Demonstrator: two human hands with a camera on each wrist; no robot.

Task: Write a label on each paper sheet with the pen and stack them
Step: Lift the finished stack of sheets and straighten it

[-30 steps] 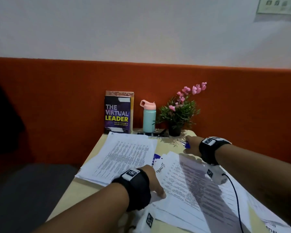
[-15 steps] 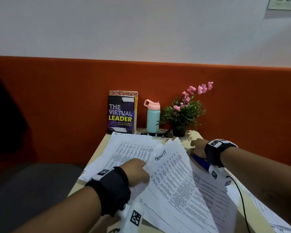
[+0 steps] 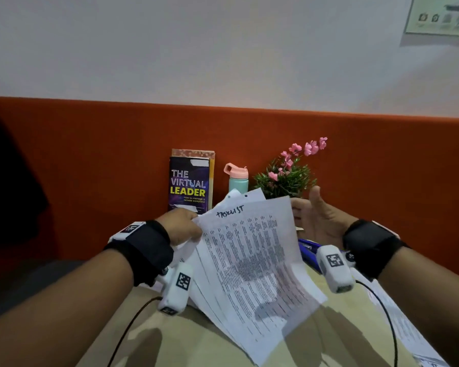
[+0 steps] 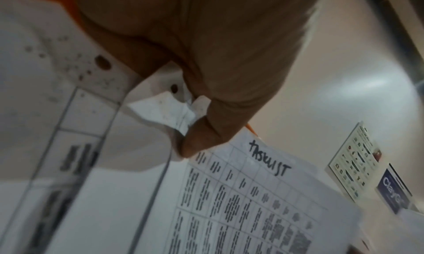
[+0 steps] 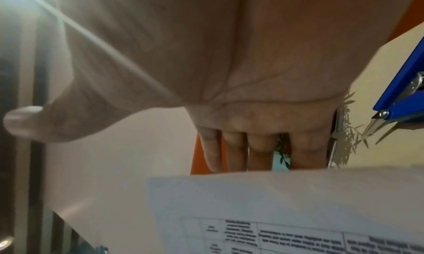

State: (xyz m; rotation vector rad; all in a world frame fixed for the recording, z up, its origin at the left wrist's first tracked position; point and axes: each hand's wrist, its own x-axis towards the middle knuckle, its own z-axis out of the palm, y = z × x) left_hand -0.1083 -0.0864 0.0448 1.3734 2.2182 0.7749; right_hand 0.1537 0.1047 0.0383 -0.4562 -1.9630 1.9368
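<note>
Table (image 3: 202, 348): beige top, fills the lower part of the head view; its far end meets an orange panel.
Paper sheets (image 3: 252, 263): a fanned bundle raised off the table at frame centre, tilted up toward the far end. Top sheet carries a printed grid and a handwritten label "TASKLIST" near its upper edge.
More sheets (image 3: 398, 324): lie flat on the table, lower right of the head view.
Left hand (image 3: 182, 225): left of centre, thumb and fingers pinching the bundle's upper left corner; in the left wrist view the corner (image 4: 181, 111) is crumpled under the thumb.
Right hand (image 3: 319, 221): right of centre, palm facing the bundle, thumb up, fingers straight and spread, reaching behind the right edge of the sheets.
Book (image 3: 190, 185): "THE VIRTUAL LEADER", upright at the far end.
Potted plant (image 3: 289, 176): pink flowers, right of the bottle.
Bottle (image 3: 237, 178): mint with pink lid, between book and plant.
Pen: cannot tell where it is.
</note>
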